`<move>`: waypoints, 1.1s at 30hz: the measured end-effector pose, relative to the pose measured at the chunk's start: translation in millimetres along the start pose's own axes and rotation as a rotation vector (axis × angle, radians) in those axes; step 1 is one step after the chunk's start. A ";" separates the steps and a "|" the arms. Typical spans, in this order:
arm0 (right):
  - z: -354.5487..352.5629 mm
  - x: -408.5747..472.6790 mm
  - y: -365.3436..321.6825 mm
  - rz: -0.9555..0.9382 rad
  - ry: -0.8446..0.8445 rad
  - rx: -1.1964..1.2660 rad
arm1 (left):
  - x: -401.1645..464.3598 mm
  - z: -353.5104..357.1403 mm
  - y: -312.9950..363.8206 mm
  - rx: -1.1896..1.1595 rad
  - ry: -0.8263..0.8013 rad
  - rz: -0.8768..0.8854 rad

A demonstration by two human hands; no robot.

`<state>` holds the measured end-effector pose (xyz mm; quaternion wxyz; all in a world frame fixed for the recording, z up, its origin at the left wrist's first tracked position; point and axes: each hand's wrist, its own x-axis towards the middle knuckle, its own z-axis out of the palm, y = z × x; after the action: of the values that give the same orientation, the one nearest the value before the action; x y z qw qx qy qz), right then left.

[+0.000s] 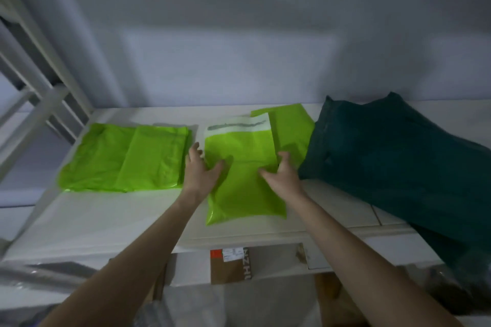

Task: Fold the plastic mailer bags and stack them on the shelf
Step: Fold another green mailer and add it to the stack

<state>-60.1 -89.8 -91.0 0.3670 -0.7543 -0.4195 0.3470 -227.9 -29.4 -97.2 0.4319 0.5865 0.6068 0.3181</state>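
Note:
A lime-green mailer bag (243, 188) lies lengthwise on the white shelf (106, 218), its white adhesive strip at the far end. My left hand (200, 171) rests flat on its left edge, fingers spread. My right hand (281, 174) pinches the bag's right edge, which is lifted a little. More lime-green plastic (291, 130) pokes out from under it at the far right. A stack of folded lime-green bags (127, 158) lies flat to the left.
A dark green pile of bags (393, 167) covers the shelf's right side and hangs over the front edge. A white rack frame (39, 103) stands at the left. Below the shelf sits a cardboard box (229, 265) with a label.

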 end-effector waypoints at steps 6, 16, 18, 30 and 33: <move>25.4 -16.8 5.7 -0.364 0.142 -0.440 | -15.3 1.3 -12.9 0.360 -0.001 0.356; 35.6 -30.7 5.7 -0.371 -0.144 -0.756 | -31.7 9.3 -18.4 0.723 -0.126 0.449; 37.2 -33.9 4.8 -0.327 -0.143 -0.770 | -28.0 7.3 -16.7 0.735 -0.148 0.406; 34.9 -31.3 3.5 -0.204 -0.076 -0.729 | -30.0 -9.2 -35.3 0.640 -0.239 0.323; 31.5 -15.4 -1.9 -0.284 0.052 -0.685 | -9.4 -16.2 -27.5 0.544 -0.133 0.363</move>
<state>-93.3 -94.4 -101.5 0.1484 -0.7762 -0.6023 0.1130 -255.0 -39.8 -113.5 0.2346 0.7984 0.5256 0.1770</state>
